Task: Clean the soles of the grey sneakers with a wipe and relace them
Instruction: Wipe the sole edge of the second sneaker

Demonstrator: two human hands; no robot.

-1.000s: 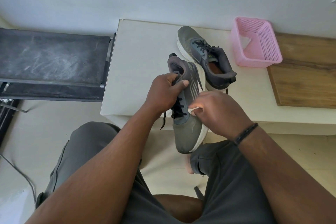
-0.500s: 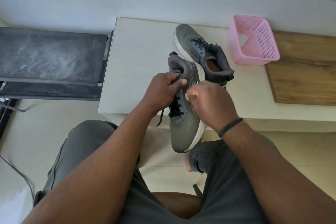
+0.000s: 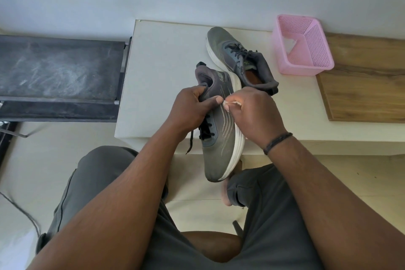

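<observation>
The left hand (image 3: pixel 190 109) grips the held sneaker (image 3: pixel 221 129) at its collar, fingers curled inside the opening and thumb across the side. The right hand (image 3: pixel 255 114) pinches a small wipe (image 3: pixel 233 103) between curled fingers against the white sole edge. The sneaker hangs toe-down over the table (image 3: pixel 162 68) edge. The other sneaker (image 3: pixel 236 57) lies on the table beside a pink basket (image 3: pixel 304 48)

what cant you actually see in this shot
- Head view: underside of the held grey sneaker faces away.
- Most of the white wipe sits inside the right hand.
- Left hand covers the sneaker's collar.
- White scrap in the pink plastic basket: too small to identify.
</observation>
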